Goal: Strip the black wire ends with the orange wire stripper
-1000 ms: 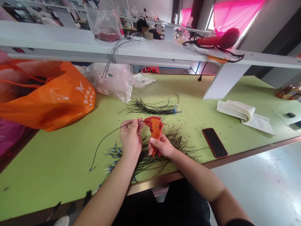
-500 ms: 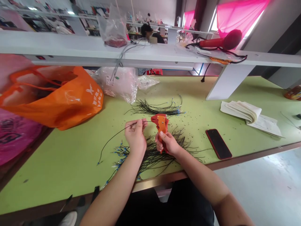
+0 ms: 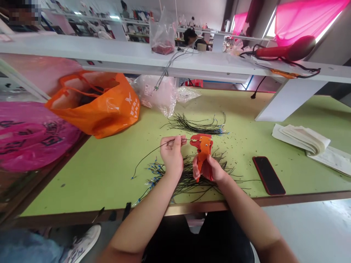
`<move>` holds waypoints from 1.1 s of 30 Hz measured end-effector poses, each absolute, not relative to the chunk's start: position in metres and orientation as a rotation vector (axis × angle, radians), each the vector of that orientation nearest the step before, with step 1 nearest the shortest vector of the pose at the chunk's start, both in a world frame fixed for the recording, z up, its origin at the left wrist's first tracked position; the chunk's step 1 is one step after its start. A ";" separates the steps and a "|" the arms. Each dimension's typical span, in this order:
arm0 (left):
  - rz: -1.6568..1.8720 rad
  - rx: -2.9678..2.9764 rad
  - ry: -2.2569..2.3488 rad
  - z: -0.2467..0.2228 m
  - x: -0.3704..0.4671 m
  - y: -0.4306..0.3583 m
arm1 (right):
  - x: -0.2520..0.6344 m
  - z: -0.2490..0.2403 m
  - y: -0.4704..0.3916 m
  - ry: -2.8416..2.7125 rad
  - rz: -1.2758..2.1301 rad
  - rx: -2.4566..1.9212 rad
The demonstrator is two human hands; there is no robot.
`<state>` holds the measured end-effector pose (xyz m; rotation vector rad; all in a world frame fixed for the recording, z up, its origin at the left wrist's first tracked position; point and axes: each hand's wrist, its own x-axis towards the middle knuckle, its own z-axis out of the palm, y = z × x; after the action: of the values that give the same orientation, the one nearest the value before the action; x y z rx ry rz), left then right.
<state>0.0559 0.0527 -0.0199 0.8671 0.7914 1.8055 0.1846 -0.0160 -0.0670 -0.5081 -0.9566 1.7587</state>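
Observation:
My left hand [image 3: 172, 153] pinches a thin black wire [image 3: 146, 157] between thumb and fingers. One end of that wire trails down to the left and has a small blue tip; the other points at the jaws of an orange and red wire stripper [image 3: 204, 146]. Around the stripper's handles my right hand [image 3: 210, 168] is closed, and the handles stand apart. Whether the wire's end touches the jaws is too small to tell. Under both hands lies a large pile of black wires [image 3: 189, 182] with blue and metal ends, partly covered by them.
Behind the hands lies a second bundle of black wires [image 3: 192, 126]. To the right are a phone [image 3: 268, 176] and folded papers [image 3: 301, 138]. An orange bag [image 3: 109, 109] stands left. A white shelf [image 3: 123, 54] crosses above the table. A person's shoe [image 3: 85, 243] shows lower left.
The view has swung left, so everything sits further right in it. The stripper's handles have spread apart in my right hand. A person's leg has come into view at lower left.

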 end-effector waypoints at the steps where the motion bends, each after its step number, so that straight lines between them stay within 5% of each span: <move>1: 1.804 0.880 0.800 -0.020 0.056 0.052 | 0.185 -0.067 -0.016 -0.960 1.751 -0.512; 33: 1.834 1.029 0.807 -0.014 0.053 0.046 | 0.195 -0.052 -0.020 -1.093 1.833 -0.540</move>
<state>0.0531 0.0461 -0.0139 1.0290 0.8065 1.8342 0.1950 -0.0200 -0.0524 -0.5403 -1.0928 1.8330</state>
